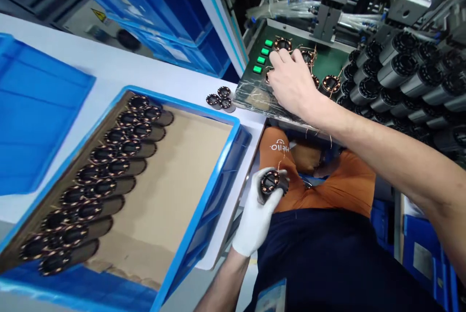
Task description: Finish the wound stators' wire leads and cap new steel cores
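My left hand (255, 215), in a white glove, is wrapped round a wound motor stator (270, 182) above my lap. The stator is a dark cylinder with copper windings at its end, and a loose wire rises from it. Over the green machine panel (329, 57) my bare right hand (291, 76) is closed, its fingers curled down on another stator (268, 76) that is mostly hidden beneath them. Around that hand are more stators on the panel, one beyond the fingertips (283, 44) and one by the wrist (330, 84).
A blue crate (214, 171) lined with cardboard holds rows of stators on the left. Three small stators (220, 98) stand on the white table (178, 79). Stacked stators (396, 72) fill the right side. Green buttons (262, 60) sit on the panel; machine parts rise behind it.
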{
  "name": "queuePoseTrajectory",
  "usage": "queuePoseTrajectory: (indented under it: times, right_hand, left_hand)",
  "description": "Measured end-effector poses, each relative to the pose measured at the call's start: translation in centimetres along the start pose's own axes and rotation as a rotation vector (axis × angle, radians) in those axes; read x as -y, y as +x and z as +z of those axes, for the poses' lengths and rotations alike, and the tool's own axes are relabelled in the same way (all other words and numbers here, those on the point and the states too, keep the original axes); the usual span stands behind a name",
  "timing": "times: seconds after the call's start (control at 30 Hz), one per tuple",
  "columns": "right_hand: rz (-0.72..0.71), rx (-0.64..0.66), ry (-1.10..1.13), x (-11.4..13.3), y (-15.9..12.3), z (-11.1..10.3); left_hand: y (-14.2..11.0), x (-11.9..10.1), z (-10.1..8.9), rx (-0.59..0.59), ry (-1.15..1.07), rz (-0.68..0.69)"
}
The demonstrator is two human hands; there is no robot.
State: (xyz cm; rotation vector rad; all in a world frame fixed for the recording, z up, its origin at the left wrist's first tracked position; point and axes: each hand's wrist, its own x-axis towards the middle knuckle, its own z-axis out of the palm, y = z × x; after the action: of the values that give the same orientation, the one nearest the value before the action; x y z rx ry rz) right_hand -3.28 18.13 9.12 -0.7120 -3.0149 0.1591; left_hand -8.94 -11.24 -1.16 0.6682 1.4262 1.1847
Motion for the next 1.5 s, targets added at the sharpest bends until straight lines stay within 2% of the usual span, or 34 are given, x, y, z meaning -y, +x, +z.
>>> queuePoseTrajectory:
  times: [0.07,0.1,0.13,0.2,0.27,0.33,0.47,0.57,0.63,0.73,0.83,0.93,1.0,1.03,1.07,1.1,1.17,1.2,1.23,1.27,1.4,1.5]
  right_hand:
    - [0.053,-0.046,-0.133,0.8,-1.3,-0.6]
    - [0.025,-0.087,-0.134,1.6,-2.9,-1.2]
    - [-0.045,-0.15,-0.072,2.5,-5.0,-1.8]
    - [-0.163,-0.187,0.127,4.6,-9.9,-3.1]
    - [-0.284,-0.14,0.369,6.6,-15.0,-3.6]
    - [-0.327,-0.108,0.523,8.0,-19.3,-3.1]
    - [-0.164,-0.078,0.573,9.0,-24.7,-0.2]
    - [-0.01,-0.049,0.534,8.7,-26.7,1.5]
    - [0.049,-0.029,0.527,8.4,-27.6,2.1]
    - [0.089,-0.014,0.532,7.9,-28.5,2.2]
    - [0.102,0.0,0.518,7.2,-29.0,1.8]
    - [0.107,0.013,0.461,6.2,-29.5,0.6]
    - [0.104,0.033,0.423,5.5,-29.6,-0.5]
    - [0.1,0.046,0.412,5.1,-29.5,-1.1]
    - [0.089,0.058,0.406,4.8,-29.3,-1.7]
    - [0.072,0.066,0.404,4.5,-28.9,-2.3]
    - [0.004,0.065,0.412,4.0,-27.9,-3.0]
    - [-0.038,0.049,0.422,3.8,-27.4,-3.2]
    - [-0.067,0.012,0.422,3.6,-26.9,-3.2]
    - [-0.082,-0.045,0.408,3.4,-26.5,-3.2]
    - [-0.116,-0.282,0.193,2.7,-26.5,-3.1]
    - [-0.176,-0.345,0.079,1.6,-27.4,-3.0]
  left_hand:
    - [0.4,-0.2,-0.6,-0.064,0.083,0.064]
    - [0.8,-0.4,-0.8,-0.099,0.133,0.097]
    - [1.3,-0.7,-0.9,-0.127,0.185,0.131]
    - [2.7,-1.5,-0.7,-0.153,0.274,0.209]
    - [4.8,-2.6,0.1,-0.153,0.348,0.318]
    - [7.5,-3.9,1.6,-0.152,0.436,0.463]
    - [13.9,-5.9,4.7,-0.18,0.671,0.716]
    - [17.8,-6.2,5.9,-0.156,0.798,0.744]
    - [19.3,-6.1,6.0,-0.131,0.846,0.748]
    - [20.3,-5.9,5.9,-0.12,0.892,0.766]
    - [20.2,-5.7,5.2,-0.129,0.87,0.798]
    - [17.9,-5.4,4.1,-0.213,0.742,0.873]
    - [14.7,-5.0,3.7,-0.297,0.652,0.905]
    - [12.7,-4.8,3.6,-0.281,0.616,0.889]
    - [10.7,-4.6,3.8,-0.184,0.574,0.839]
    - [8.6,-4.5,4.2,0.028,0.511,0.72]
    - [5.3,-4.4,5.3,0.506,0.329,0.396]
    - [4.2,-4.5,6.0,0.675,0.244,0.26]
    - [3.6,-4.6,6.6,0.759,0.172,0.161]
    - [3.3,-4.7,7.2,0.768,0.114,0.099]
    - [4.0,-5.5,7.8,0.583,-0.062,-0.062]
    - [4.2,-6.2,7.8,0.583,-0.131,-0.184]
